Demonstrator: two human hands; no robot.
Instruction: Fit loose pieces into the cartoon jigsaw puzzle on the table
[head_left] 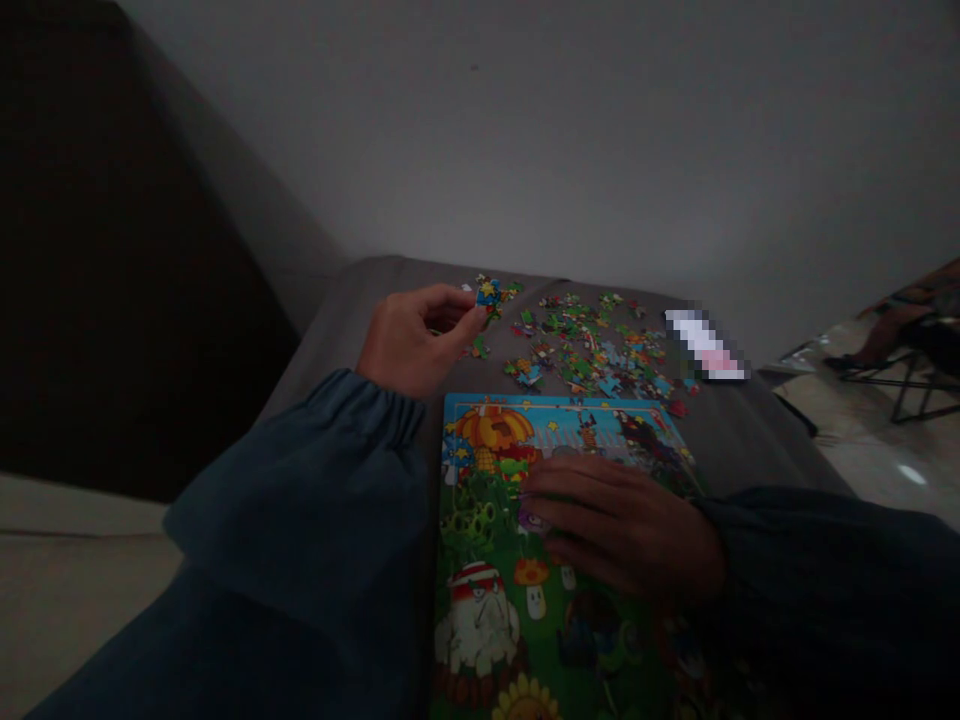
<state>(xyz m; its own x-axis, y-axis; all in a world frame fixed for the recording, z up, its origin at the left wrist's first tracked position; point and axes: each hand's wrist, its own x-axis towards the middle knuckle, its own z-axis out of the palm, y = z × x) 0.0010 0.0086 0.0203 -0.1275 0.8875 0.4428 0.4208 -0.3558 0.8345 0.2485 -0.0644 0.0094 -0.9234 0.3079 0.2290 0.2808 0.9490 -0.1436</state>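
Note:
Between the thumb and fingers of my left hand [420,335] is a blue jigsaw puzzle piece [488,293] with a yellow star on it. That hand is raised near the far left part of the grey cloth. My right hand [622,525] lies over a colourful cartoon puzzle board [480,540], its fingers stretched out and pointing left, covering part of the picture. A pumpkin, mushrooms and a sunflower show on the board. Beyond the board many loose puzzle pieces [592,350] are scattered, some of them close to my left hand.
A phone [705,345] with its screen lit and blurred lies right of the loose pieces. The grey cloth surface [360,300] meets a pale wall [480,150] at the back. On the right, a person's leg [885,335] and a folding chair [915,385] stand on a shiny floor.

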